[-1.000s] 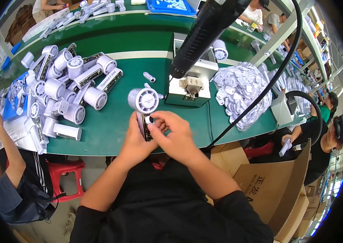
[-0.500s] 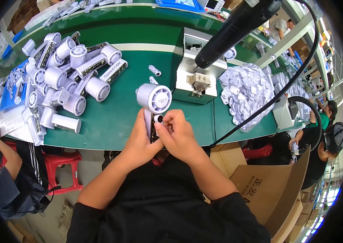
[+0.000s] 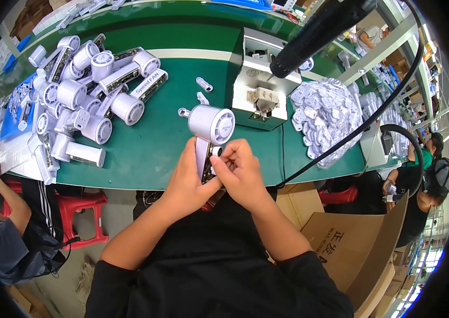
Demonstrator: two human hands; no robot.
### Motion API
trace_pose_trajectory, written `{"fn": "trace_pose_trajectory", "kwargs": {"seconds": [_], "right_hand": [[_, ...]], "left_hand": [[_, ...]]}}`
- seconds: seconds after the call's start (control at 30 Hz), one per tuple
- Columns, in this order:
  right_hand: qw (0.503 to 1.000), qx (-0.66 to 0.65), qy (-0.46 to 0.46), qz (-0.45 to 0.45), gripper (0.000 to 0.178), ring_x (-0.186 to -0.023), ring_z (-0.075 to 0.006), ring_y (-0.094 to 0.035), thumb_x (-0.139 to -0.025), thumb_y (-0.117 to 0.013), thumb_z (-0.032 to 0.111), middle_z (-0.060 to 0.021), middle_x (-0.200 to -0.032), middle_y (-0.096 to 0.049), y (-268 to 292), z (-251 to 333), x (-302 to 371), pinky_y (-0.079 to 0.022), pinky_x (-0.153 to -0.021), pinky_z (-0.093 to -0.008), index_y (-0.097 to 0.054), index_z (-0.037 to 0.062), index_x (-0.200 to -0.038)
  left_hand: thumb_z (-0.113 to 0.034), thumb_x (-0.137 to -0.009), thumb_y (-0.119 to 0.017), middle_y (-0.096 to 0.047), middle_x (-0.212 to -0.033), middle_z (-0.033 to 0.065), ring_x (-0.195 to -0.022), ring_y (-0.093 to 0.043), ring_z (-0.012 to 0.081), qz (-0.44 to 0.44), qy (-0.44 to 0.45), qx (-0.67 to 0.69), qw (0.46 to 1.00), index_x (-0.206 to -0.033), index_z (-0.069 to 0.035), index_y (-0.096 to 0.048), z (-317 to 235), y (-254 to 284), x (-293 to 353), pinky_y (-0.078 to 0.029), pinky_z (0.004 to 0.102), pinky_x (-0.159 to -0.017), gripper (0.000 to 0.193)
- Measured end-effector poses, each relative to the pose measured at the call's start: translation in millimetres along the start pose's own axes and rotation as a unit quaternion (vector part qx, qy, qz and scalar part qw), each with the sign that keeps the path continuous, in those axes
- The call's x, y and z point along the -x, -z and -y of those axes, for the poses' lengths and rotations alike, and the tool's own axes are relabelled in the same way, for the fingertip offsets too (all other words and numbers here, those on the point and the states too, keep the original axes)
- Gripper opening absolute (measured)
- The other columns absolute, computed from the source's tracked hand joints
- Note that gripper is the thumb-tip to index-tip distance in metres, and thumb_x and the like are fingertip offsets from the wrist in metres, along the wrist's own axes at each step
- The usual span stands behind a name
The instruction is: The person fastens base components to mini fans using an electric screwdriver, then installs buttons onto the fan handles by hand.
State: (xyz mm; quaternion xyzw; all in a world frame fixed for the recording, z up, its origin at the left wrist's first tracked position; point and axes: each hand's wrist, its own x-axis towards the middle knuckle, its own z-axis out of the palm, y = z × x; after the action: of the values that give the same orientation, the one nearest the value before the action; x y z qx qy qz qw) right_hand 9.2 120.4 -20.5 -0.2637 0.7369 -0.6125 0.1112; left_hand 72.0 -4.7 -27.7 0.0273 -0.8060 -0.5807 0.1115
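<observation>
My left hand (image 3: pixel 185 177) is closed round the handle of a white handheld fan (image 3: pixel 210 123), whose round head points away from me. The handle is uncovered along one side, and a dark circuit board (image 3: pixel 204 172) shows there. A small round part (image 3: pixel 217 151) with a dark face sits on the handle just below the head. My right hand (image 3: pixel 241 168) is closed beside it, its thumb tip at that part and its fingers curled; whatever they pinch is hidden. Beyond the fan head lie small white plastic pieces (image 3: pixel 204 84).
Many white fans (image 3: pixel 102 66) are heaped at the left. A metal-cased device (image 3: pixel 261 79) stands ahead under a black power screwdriver (image 3: pixel 314 40); a pile of white plastic parts (image 3: pixel 328 122) lies right of it. Its black cable (image 3: pixel 341 143) crosses the right side. An open carton (image 3: pixel 351 244) sits lower right.
The fan and both hands have shifted slightly to the right in the picture. The fan head has turned a little, and a small white looped piece now shows at its left.
</observation>
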Motion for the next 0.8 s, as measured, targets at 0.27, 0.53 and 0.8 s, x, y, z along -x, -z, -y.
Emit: {"fn": "trace_pose_trajectory", "kwargs": {"seconds": [0.27, 0.53, 0.8], "right_hand": [[1.0, -0.022, 0.007, -0.003, 0.021, -0.055, -0.0045, -0.04, -0.084, -0.061, 0.007, 0.0001, -0.064, -0.046, 1.6, 1.5, 2.4, -0.035, -0.048, -0.0219, -0.04, 0.0031, -0.084], [0.978, -0.204, -0.037, 0.035, 0.029, -0.07, -0.0072, -0.047, -0.082, -0.064, 0.009, -0.0041, -0.083, -0.052, 9.2, -24.8, 2.6, -0.042, -0.061, -0.022, -0.039, 0.0032, -0.093], [0.956, -0.283, -0.063, 0.041, 0.055, -0.084, -0.0101, -0.049, -0.077, -0.071, 0.01, -0.0084, -0.102, -0.052, 8.8, -21.6, -1.8, -0.044, -0.076, -0.0259, -0.034, 0.0013, -0.117]], "left_hand": [[-0.017, -0.08, -0.061, -0.046, -0.114, 0.0256, -0.104, -0.049, 0.0385, -0.007, 0.014, 0.046, 0.999, -0.128, 0.006, -0.026, -0.5, -4.2, 2.4, -0.04, 0.0411, -0.088, 0.063], [-0.017, -0.081, -0.06, -0.046, -0.116, 0.0253, -0.107, -0.049, 0.0374, 0.028, 0.007, 0.016, 0.999, -0.132, 0.005, -0.023, -1.9, -0.7, 3.9, -0.04, 0.0405, -0.089, 0.066], [-0.015, -0.083, -0.058, -0.041, -0.124, 0.0256, -0.116, -0.045, 0.0359, 0.052, -0.006, 0.059, 0.997, -0.135, 0.005, -0.018, 1.6, -4.4, 8.3, -0.036, 0.0396, -0.096, 0.069]]}}
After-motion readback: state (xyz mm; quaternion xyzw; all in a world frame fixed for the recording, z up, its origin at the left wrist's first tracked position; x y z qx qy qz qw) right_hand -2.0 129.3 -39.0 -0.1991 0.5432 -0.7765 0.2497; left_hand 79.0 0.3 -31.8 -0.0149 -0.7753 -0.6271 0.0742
